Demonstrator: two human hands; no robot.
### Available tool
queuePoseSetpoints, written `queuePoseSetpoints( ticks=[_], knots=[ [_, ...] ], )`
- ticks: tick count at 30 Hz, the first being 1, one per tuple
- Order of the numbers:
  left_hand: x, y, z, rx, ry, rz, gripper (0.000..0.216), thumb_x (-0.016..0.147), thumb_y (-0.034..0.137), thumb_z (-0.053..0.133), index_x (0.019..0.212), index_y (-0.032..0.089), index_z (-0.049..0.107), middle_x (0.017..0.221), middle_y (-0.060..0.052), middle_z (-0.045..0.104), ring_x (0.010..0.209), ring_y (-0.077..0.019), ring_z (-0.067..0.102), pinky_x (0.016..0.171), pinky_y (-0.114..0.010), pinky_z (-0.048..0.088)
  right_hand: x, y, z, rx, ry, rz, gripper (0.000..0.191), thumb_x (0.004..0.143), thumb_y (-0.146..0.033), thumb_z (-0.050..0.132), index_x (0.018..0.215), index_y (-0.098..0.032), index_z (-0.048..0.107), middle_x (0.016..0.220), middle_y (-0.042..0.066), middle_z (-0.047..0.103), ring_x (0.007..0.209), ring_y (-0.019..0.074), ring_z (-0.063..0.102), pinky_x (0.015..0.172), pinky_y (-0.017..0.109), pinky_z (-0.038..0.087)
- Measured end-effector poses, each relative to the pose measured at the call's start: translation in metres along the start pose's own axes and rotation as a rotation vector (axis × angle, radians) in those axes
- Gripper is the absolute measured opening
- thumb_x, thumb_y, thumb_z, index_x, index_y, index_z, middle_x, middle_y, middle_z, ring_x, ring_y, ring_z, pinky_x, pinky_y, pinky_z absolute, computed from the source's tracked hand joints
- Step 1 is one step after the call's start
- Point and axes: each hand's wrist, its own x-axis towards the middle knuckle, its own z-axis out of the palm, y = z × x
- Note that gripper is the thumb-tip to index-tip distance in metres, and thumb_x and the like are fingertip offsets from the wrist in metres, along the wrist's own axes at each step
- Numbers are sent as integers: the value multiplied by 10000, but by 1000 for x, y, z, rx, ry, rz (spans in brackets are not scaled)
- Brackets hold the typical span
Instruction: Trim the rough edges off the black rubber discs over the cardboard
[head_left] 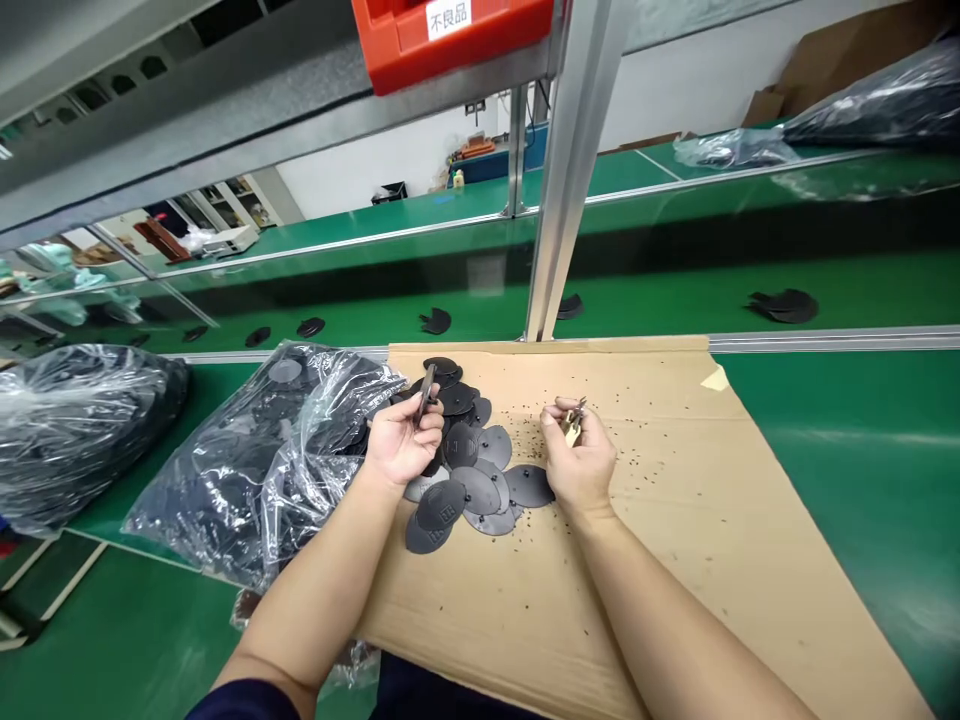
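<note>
My left hand (pixel 405 440) is closed on a black round plastic part (pixel 427 385), held edge-on above a pile of several similar dark discs (pixel 472 470). The pile lies on a brown cardboard sheet (pixel 675 520). My right hand (pixel 577 460) is closed on a small metal cutting tool (pixel 574 415), to the right of the pile. Tiny black trimmings (pixel 637 440) are scattered over the cardboard around my right hand.
A clear plastic bag of dark parts (pixel 277 460) lies left of the pile, another bag (pixel 75 420) farther left. A green conveyor belt (pixel 675 290) behind carries several black parts (pixel 784 305). An aluminium post (pixel 562 200) stands behind the cardboard, a red bin (pixel 450 35) above it.
</note>
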Motion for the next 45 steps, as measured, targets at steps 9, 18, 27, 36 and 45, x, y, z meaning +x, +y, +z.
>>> queuePoseSetpoints(
  ticks=[9,18,27,36,45],
  knots=[
    [2,-5,-5,2,-12,28,213,872,102,425,998,79,595,693,-29,456,474,-46,397,358,-109,274,0,0,1,-10,2,25,361,797,-393,651,1052,-141,610,912,90,652,850,210,634,870,416,509],
    [51,59,-2,901,449,774,285,805,170,621,1087,184,588,1002,-48,634,793,-155,600,643,-229,477,-1,0,1,-19,-27,17,361,798,-384,642,1060,-139,601,917,96,648,857,215,632,874,430,514],
    [153,142,-9,2050,926,552,620,806,348,678,1346,125,469,1331,-213,454,1251,-338,416,1026,-391,337,-3,1,3,-68,-55,-30,353,811,-374,631,1071,-138,595,910,97,640,848,213,628,873,428,520],
    [222,93,0,1938,870,517,529,803,327,685,1249,100,513,1153,-244,570,1151,-381,494,959,-474,351,-3,10,8,-96,-66,-45,347,803,-379,641,1062,-154,591,881,75,626,849,216,617,891,433,497],
    [198,71,22,1616,672,792,472,812,104,599,1260,217,502,1082,-61,620,1045,-201,566,920,-291,404,2,6,5,-72,-127,-13,426,803,-369,632,1167,-169,536,883,45,548,800,182,560,816,370,501]
  ],
)
